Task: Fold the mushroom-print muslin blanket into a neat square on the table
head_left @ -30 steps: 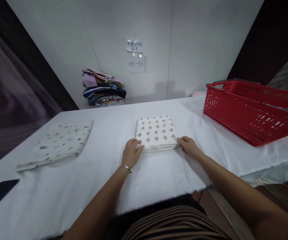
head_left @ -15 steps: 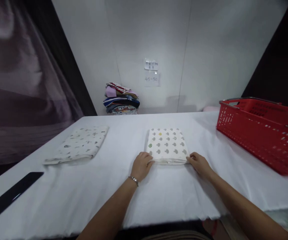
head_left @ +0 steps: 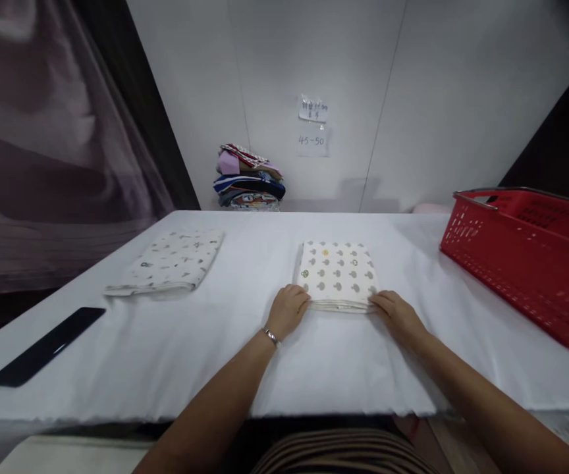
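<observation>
A white cloth with grey tree-like prints (head_left: pixel 338 271) lies folded into a near square on the white-covered table. At its near left corner, my left hand (head_left: pixel 288 309) pinches the folded edge. My right hand (head_left: pixel 397 315) holds the near right corner between thumb and fingers. Farther left lies a second folded white cloth (head_left: pixel 178 260) with small scattered prints, untouched by either hand.
A red plastic basket (head_left: pixel 526 257) stands on the table's right side. A flat black object (head_left: pixel 47 345) lies at the left. Stacked folded fabrics (head_left: pixel 251 181) are beyond the far edge, near paper signs (head_left: pixel 313 139) on the wall.
The view has shifted, so the table's near edge and a striped garment show more. Both hands remain at the near corners of the folded cloth.
</observation>
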A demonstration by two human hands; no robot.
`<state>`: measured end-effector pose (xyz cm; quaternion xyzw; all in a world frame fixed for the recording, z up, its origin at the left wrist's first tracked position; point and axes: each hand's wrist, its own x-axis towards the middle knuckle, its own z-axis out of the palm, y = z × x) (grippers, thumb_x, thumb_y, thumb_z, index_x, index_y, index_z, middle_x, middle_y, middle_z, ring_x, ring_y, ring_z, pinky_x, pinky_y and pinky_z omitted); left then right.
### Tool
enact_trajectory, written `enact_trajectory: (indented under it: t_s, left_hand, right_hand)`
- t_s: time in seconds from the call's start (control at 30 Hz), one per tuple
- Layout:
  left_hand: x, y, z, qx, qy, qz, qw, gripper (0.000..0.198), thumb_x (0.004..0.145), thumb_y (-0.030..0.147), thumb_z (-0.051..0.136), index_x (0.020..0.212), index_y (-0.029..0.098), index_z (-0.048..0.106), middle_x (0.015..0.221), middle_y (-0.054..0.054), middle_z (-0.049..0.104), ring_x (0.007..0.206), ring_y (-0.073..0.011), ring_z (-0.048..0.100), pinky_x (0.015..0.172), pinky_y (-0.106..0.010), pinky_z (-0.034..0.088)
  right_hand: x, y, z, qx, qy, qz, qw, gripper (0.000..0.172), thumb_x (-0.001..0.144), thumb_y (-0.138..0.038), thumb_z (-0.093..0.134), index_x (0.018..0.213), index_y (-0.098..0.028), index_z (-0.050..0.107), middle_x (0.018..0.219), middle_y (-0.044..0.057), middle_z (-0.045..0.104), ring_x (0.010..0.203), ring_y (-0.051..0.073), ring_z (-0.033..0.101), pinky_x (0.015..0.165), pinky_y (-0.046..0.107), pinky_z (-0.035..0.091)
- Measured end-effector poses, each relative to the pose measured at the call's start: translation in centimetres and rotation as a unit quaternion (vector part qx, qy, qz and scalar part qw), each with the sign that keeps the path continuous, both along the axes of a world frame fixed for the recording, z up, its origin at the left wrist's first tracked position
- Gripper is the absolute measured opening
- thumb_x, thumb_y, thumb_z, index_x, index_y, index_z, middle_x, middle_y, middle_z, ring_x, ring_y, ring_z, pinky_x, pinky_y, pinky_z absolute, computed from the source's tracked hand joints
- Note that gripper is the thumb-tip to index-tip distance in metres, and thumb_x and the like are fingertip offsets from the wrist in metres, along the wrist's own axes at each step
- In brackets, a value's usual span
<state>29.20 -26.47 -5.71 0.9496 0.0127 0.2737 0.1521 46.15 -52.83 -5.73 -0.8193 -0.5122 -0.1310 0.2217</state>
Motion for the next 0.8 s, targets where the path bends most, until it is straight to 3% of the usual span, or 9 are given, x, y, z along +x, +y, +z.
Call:
enact_trajectory:
  t_s: [0.23,0.4,0.8]
  left_hand:
    - [0.6,-0.8,0.4,0.014,-0.007,-0.017,1.000,0.015,0.087,0.023,0.054,0.099,0.021,0.062,0.099,-0.005,0.060,0.092,-0.0195,0.049,0.078,-0.035,0.040]
    - [1.8,-1.8,0.7,0.013,0.018,-0.047,0.999,0.017,0.086,0.027,0.057,0.101,0.023,0.063,0.099,-0.004,0.061,0.094,-0.0195,0.050,0.079,-0.035,0.040]
    - [2.7,-2.1,0.6,-0.018,0.055,-0.024,0.998,0.014,0.084,0.025,0.060,0.097,0.023,0.065,0.092,-0.003,0.059,0.088,-0.0188,0.050,0.076,-0.035,0.038]
  right_hand:
    - [-1.4,2.0,1.1,-0.006,-0.059,0.027,0.998,0.025,0.091,-0.024,0.043,0.100,-0.022,0.066,0.099,0.009,0.062,0.090,0.023,0.054,0.076,0.036,0.044]
    - [-1.1,3.7,0.8,-0.008,-0.044,0.056,0.997,0.025,0.091,-0.026,0.045,0.103,-0.021,0.066,0.097,0.008,0.063,0.089,0.023,0.054,0.074,0.035,0.043]
    - [-1.4,3.8,0.9,0.021,-0.027,0.057,0.998,0.029,0.093,-0.025,0.039,0.100,-0.021,0.067,0.090,0.009,0.063,0.083,0.022,0.055,0.072,0.036,0.045]
